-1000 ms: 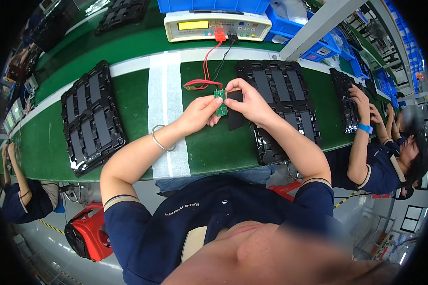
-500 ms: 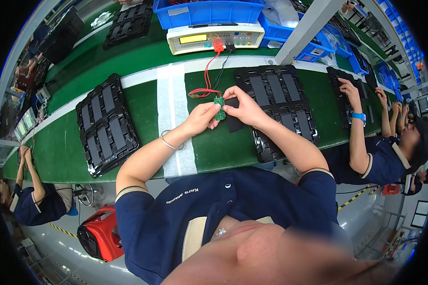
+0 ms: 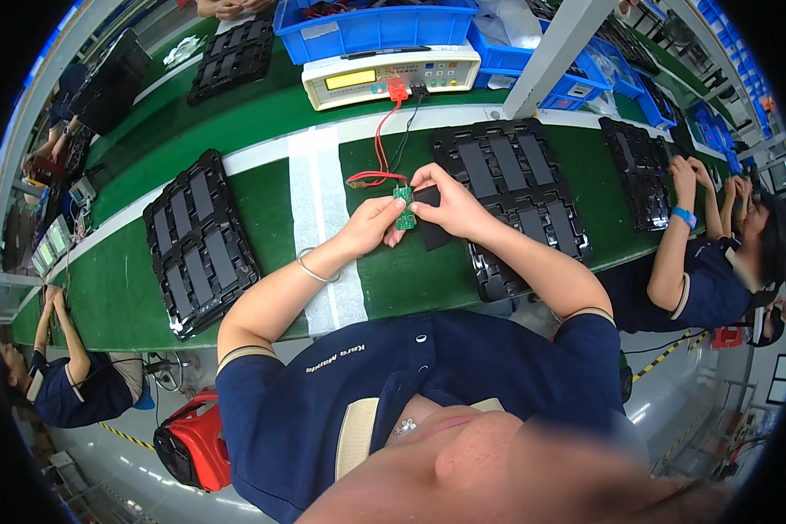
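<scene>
My left hand [image 3: 377, 224] is closed, with thumb and fingers pinching a small green circuit board [image 3: 405, 218] over the green work surface. My right hand [image 3: 452, 206] is closed at the board's right side, gripping a flat black rectangular piece [image 3: 431, 230] that sits against the board. Its fingertips meet the board's upper end, and they hide where piece and board join. Red wires [image 3: 377, 178] and a dark wire run from the board's top end to a white bench meter [image 3: 391, 77] with a lit yellow display.
Black trays with dark flat pieces lie on both sides, a left tray [image 3: 199, 244] and a right tray [image 3: 513, 196]. A white strip [image 3: 323, 218] crosses the green table [image 3: 266, 179]. Behind are blue bins [image 3: 375, 33] and a grey post [image 3: 555, 57]. Co-workers sit left and right.
My hands keep their hold on the board and black piece, with hardly any shift. The co-worker at right has drawn a raised hand away from the tray there. The whole view has tilted slightly.
</scene>
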Tool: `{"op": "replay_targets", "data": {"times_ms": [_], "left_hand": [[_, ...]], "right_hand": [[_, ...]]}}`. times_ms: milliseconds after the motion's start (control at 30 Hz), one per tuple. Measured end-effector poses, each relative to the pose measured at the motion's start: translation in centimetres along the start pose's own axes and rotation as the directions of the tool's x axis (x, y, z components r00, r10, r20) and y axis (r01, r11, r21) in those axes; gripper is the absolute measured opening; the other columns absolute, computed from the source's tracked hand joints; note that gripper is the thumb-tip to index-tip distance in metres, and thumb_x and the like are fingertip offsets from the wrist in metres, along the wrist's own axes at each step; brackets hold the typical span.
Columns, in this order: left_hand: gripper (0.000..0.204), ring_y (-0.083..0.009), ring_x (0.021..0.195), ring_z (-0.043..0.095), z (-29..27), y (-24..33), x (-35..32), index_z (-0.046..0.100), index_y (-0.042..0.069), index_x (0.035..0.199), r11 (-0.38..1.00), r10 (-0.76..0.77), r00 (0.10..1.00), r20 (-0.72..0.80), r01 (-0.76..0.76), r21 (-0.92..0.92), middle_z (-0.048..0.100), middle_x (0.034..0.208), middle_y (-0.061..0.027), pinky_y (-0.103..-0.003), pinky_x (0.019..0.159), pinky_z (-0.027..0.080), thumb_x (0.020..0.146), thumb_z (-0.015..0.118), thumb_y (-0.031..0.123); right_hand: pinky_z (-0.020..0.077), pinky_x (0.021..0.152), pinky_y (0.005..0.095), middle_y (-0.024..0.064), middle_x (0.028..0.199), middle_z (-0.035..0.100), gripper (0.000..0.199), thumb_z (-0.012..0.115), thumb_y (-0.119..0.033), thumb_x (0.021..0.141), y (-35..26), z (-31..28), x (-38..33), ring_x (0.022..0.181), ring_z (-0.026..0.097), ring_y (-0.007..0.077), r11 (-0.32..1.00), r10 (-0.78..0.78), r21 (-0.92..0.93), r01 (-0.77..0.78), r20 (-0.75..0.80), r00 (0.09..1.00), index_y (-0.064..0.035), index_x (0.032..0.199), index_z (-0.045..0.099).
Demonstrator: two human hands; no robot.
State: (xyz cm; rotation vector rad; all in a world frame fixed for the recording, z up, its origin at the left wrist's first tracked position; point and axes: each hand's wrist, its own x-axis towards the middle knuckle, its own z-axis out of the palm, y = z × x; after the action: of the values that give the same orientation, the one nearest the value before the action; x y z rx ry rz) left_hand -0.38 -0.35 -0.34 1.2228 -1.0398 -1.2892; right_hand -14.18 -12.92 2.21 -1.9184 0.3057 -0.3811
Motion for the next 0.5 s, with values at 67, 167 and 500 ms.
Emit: {"op": "replay_targets", "data": {"times_ms": [67, 167, 500], "left_hand": [[0.036, -0.0065, 0.047, 0.048, 0.1, 0.2, 0.1, 0.049, 0.005, 0.072, 0.999, 0.007, 1.000, 0.010, -0.007, 0.038, 0.051, 0.057, -0.0006, -0.018, 0.044, 0.039, 0.092, 0.035, 0.031], [0.036, -0.0066, 0.047, 0.049, 0.5, 0.6, 0.0, 0.049, 0.004, 0.073, 0.993, -0.004, 1.000, -0.026, 0.007, 0.119, 0.052, 0.057, -0.0005, -0.018, 0.044, 0.039, 0.092, 0.035, 0.031], [0.035, -0.0072, 0.049, 0.050, 0.1, 0.1, 0.2, 0.049, 0.004, 0.071, 0.994, 0.070, 0.997, 0.021, -0.072, 0.084, 0.053, 0.058, -0.0020, -0.019, 0.047, 0.040, 0.093, 0.035, 0.028]], "right_hand": [[0.0411, 0.078, 0.0284, 0.0100, 0.089, 0.054, 0.033, 0.063, -0.009, 0.073, -0.2, -0.2, -0.1, 0.088, 0.053, 0.0166, 0.998, 0.032, 0.051, -0.033, 0.018, 0.999, -0.0034, 0.098, 0.043], [0.0397, 0.074, 0.0233, 0.0049, 0.088, 0.051, 0.029, 0.058, -0.001, 0.076, -1.7, -0.9, -0.7, 0.082, 0.049, 0.0099, 0.895, 0.184, 0.390, -0.216, 0.117, 0.976, -0.0064, 0.099, 0.041], [0.0390, 0.074, 0.0229, 0.0032, 0.088, 0.043, 0.016, 0.050, -0.003, 0.082, -2.1, -7.0, -7.9, 0.080, 0.047, 0.0093, 0.966, 0.258, 0.071, -0.249, -0.225, 0.939, -0.0058, 0.094, 0.040]]}}
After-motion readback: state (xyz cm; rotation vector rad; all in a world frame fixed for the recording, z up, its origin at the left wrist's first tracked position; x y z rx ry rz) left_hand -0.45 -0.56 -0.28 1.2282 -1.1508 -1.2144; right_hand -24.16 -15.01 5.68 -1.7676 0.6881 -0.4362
